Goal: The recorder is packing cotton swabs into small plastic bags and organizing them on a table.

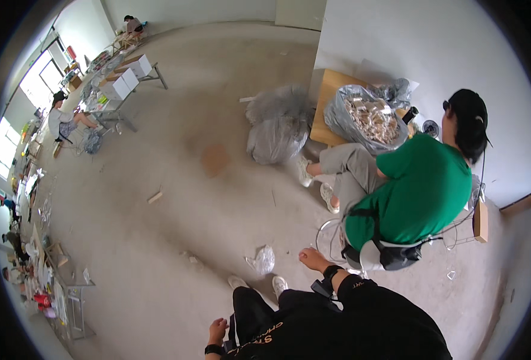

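My left hand [218, 331] is low beside my left thigh, its fingers loosely curled, and nothing shows in it. My right hand [314, 260] is held out in front of my body with the fingers folded in, and I see no object in it. Each wrist wears a dark band, and a small black device [322, 288] sits by the right one. Nearest to my right hand are a crumpled clear plastic bag [264, 259] on the floor and the seat of a person in a green shirt [424, 180].
That person sits facing a wooden table [323, 123] with a grey bag [337, 114] full of small brown-and-white pieces. Filled grey bags [277, 141] lie on the floor beside it. Along the left, people sit near long tables; white boxes [116, 87] stand on one.
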Tool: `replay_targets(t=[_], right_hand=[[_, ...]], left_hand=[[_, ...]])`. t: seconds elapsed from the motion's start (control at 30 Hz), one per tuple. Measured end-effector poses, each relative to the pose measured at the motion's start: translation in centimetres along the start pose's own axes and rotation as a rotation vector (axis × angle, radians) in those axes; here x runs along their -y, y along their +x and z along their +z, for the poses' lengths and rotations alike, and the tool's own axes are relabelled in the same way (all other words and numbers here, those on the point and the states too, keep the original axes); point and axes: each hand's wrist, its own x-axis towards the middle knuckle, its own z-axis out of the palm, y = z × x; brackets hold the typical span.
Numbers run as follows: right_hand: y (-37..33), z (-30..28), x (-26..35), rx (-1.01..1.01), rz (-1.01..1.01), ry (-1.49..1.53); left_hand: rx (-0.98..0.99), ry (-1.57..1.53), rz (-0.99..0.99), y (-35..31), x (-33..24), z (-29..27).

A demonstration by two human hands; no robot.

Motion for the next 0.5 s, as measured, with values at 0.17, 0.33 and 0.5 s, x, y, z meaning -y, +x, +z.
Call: replay_targets(t=[0.17,0.33,0.5], right_hand=[[10.7,0.4,0.0,-0.182,0.145,0.209],[14.6,1.8,-1.2,-0.025,0.578,0.091],[17.1,-1.8,3.1,-0.143,0.618,0.322]], left_hand=[[0.406,0.967,0.508,11.1,-2.9,-8.4],[0.433,1.183,0.474,22.5,-13.3,-15.0],[0.376,0.729,0.197,36.8,-28.4,-18.7]])
